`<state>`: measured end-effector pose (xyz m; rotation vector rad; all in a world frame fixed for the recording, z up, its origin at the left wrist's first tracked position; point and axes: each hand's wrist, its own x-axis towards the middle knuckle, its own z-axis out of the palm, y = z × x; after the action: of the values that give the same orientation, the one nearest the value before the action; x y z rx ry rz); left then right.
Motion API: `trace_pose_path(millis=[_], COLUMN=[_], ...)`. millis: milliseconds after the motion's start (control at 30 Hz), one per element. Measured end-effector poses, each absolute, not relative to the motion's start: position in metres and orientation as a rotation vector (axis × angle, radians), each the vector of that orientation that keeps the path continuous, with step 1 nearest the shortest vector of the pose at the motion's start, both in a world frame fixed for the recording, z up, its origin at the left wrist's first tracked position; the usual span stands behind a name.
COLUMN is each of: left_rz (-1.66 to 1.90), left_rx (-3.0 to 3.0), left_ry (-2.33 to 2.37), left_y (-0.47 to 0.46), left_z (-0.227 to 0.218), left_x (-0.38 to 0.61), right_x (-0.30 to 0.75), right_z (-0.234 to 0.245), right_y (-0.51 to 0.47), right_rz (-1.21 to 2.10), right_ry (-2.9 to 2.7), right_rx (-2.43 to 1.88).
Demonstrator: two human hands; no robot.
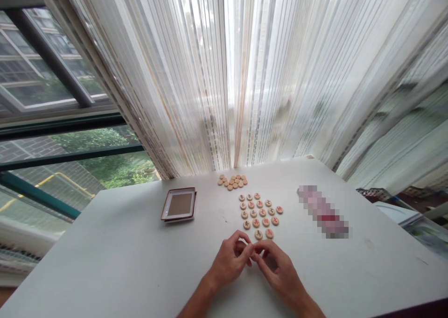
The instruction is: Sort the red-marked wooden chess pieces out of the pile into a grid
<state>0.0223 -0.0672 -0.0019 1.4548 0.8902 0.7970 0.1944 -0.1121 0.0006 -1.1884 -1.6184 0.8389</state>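
My left hand [227, 259] and my right hand [280, 269] meet fingertip to fingertip above the near part of the white table. Both are pinched closed. Whatever may be between the fingertips is hidden or too small to name. Just beyond them lie several round wooden xiangqi pieces [256, 223], face up in uneven rows, with red or black characters. The nearest is a piece with a black character [258, 234], beside a red-marked piece [269, 233]. Farther back, a cluster of plain-looking wooden discs [235, 182] shows no readable characters.
An open shallow box or lid [163, 210] with a brown inside lies left on the white table [122, 257]. A pixelated pinkish long object [322, 210] lies at the right. Striped sheer curtains [224, 75] hang behind the table's far edge, with a window [45, 66] at the left.
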Motion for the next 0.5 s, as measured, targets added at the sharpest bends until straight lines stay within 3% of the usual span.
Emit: trace_pose_path(millis=[500], left_rz=[0.792], left_rx=[1.500], left_ry=[0.795], left_y=[-0.0687], left_z=[0.0029], left_x=[0.0198], right_x=[0.1953], right_z=[-0.0042], right_y=[-0.1091], right_rz=[0.759], right_ry=[-1.553], right_rx=[-1.215])
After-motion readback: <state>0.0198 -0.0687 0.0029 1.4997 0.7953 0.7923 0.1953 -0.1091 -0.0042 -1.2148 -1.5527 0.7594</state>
